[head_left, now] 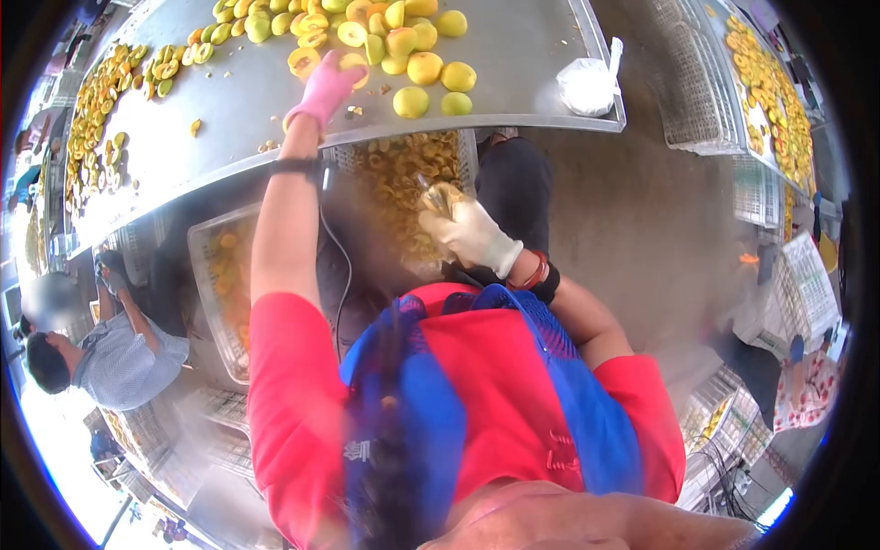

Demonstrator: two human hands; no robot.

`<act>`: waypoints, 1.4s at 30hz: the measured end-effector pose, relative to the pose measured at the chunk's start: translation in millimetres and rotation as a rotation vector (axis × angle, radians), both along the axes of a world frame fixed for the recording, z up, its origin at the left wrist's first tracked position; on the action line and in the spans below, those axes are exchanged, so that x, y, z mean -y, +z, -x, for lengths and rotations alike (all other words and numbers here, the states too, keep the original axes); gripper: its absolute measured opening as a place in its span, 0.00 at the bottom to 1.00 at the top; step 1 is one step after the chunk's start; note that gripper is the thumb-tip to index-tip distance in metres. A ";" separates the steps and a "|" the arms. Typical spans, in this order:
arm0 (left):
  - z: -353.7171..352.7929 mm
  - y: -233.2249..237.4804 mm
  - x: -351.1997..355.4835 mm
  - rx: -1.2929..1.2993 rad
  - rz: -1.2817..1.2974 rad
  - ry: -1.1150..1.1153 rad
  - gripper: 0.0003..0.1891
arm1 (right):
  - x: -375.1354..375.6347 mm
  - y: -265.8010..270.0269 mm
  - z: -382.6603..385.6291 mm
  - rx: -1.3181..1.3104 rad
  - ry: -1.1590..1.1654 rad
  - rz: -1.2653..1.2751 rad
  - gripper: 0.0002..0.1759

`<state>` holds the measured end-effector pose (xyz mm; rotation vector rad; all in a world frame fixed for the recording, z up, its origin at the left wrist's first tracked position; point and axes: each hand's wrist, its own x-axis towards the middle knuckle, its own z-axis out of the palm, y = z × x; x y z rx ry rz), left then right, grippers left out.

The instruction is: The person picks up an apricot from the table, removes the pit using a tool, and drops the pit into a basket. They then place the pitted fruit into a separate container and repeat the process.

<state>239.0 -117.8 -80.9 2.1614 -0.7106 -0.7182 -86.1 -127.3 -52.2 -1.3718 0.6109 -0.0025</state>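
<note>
My left hand (330, 87), in a pink glove, reaches over the metal table and closes its fingers on a cut yellow peach half (354, 66). Another peach half (303, 62) lies cut side up just left of it. Whole yellow-green peaches (411, 102) sit to the right of that hand. My right hand (467, 234), in a white glove, is closed low in front of my body around a short tool (442, 198) with a shiny tip. Blur hides the tool's exact kind. Beneath it a crate of fruit pieces (403, 174) stands partly under the table.
The metal table (513, 55) carries more halves (110, 92) at left and a white plastic bag (587, 87) near its right corner. A second fruit crate (215, 302) stands by my left leg. Crates (701, 87) are stacked at right. A co-worker (128, 357) sits at left.
</note>
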 end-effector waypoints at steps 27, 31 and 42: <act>219.5 85.0 -81.3 -0.099 1.033 0.111 0.25 | -15.1 52.3 -5.4 0.476 0.009 0.710 0.23; 216.8 79.7 -81.6 -0.147 1.011 0.158 0.25 | -12.0 40.6 -1.9 0.442 0.085 0.654 0.27; 217.7 83.5 -81.6 -0.220 0.814 0.290 0.37 | -13.4 15.4 -8.2 0.482 0.106 0.792 0.21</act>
